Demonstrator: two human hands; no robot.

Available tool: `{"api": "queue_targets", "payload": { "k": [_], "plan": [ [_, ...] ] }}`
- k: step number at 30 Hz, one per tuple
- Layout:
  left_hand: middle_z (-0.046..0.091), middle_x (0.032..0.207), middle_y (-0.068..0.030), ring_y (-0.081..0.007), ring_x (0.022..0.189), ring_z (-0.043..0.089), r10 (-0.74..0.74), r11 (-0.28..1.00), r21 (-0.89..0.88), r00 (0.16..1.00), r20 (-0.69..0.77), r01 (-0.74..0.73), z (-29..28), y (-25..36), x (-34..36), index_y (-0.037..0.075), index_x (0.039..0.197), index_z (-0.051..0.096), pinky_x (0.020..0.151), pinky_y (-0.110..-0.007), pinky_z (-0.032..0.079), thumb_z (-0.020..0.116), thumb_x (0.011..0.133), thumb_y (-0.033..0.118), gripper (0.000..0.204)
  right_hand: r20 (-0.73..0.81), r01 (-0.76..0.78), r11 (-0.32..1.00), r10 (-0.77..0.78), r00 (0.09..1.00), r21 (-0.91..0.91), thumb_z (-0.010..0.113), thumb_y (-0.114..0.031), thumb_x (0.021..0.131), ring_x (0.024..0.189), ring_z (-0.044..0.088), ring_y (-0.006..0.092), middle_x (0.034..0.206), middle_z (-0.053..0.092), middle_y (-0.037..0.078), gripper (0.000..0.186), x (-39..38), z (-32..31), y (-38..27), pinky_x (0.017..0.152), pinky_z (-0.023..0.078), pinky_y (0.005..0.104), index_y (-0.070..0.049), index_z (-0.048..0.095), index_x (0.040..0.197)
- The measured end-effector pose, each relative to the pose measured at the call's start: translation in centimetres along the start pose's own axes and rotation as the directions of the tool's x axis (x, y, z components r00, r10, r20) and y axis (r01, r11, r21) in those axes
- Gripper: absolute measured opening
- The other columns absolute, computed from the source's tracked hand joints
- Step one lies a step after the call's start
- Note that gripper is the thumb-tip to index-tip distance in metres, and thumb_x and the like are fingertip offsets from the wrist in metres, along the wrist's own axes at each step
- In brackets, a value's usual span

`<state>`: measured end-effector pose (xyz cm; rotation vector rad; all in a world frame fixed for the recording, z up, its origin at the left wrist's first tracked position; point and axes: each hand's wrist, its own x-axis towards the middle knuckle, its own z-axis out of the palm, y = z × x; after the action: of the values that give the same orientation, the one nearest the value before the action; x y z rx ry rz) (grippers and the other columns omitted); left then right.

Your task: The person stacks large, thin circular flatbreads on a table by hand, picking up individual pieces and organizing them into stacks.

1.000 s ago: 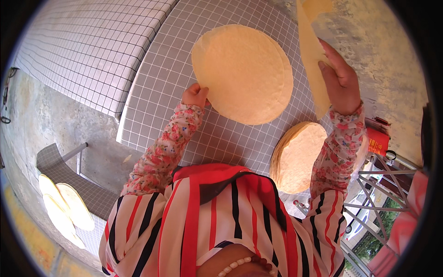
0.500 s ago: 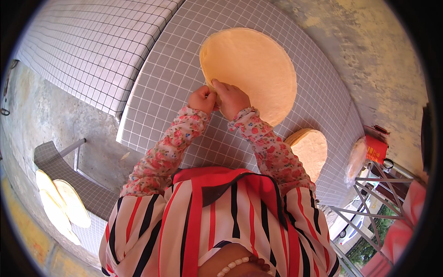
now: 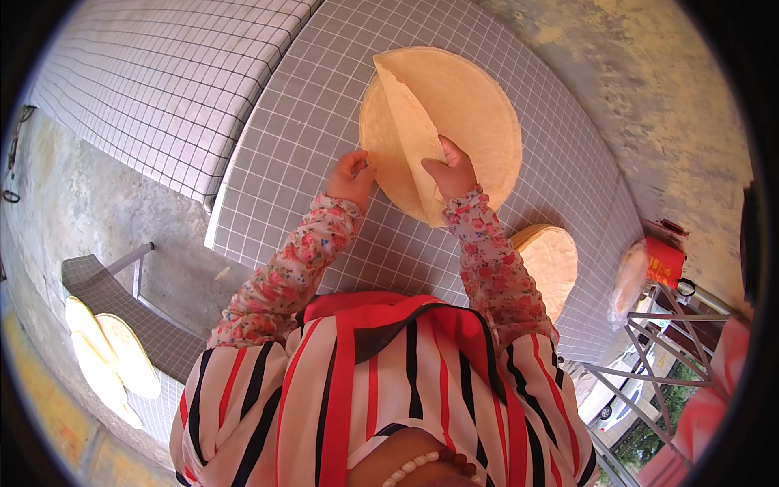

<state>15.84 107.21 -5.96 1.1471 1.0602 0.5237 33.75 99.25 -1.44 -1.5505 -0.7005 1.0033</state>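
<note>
The thin, round, pale-yellow sheet (image 3: 415, 134) lies on top of a broad pile of like sheets (image 3: 378, 122), its left part lifted and folded over toward the right. I have the right hand (image 3: 454, 172) above the middle of the pile, thumb on one side of the folded-back edge and fingers on the other, gripping it. The left hand (image 3: 350, 177) sits at the pile's left edge, fingers loosely curled toward the thumb; from here I can't tell whether its fingertips pinch the rim or only rest beside it. Both forearms wear floral sleeves (image 3: 294, 264).

Under the pile I see a grey tabletop with a white grid (image 3: 284, 162). A second, smaller-looking stack of pale round sheets (image 3: 548, 264) stands below and right of the pile, partly behind the right forearm. Farther right of the pile is a red box (image 3: 664, 261).
</note>
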Motion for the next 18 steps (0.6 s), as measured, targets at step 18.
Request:
{"api": "queue_targets", "payload": {
  "k": [18],
  "plan": [
    [0.060,0.090,-0.0086,-0.0142,0.069,0.060,-0.248,0.961,-0.153,0.961,-0.121,0.229,0.5,1.7,3.1,-0.003,0.123,0.044,0.056,-0.025,0.054,0.067,0.078,0.009,0.052,0.194,0.327,0.664,-0.268,0.943,-0.672,0.044,0.009,0.084,0.107,0.059,0.0180,0.118,0.061,0.010,0.044,-0.9,-10.0,-24.0,0.089,0.046,0.0274,-0.003,0.053,0.126]
  ]
}}
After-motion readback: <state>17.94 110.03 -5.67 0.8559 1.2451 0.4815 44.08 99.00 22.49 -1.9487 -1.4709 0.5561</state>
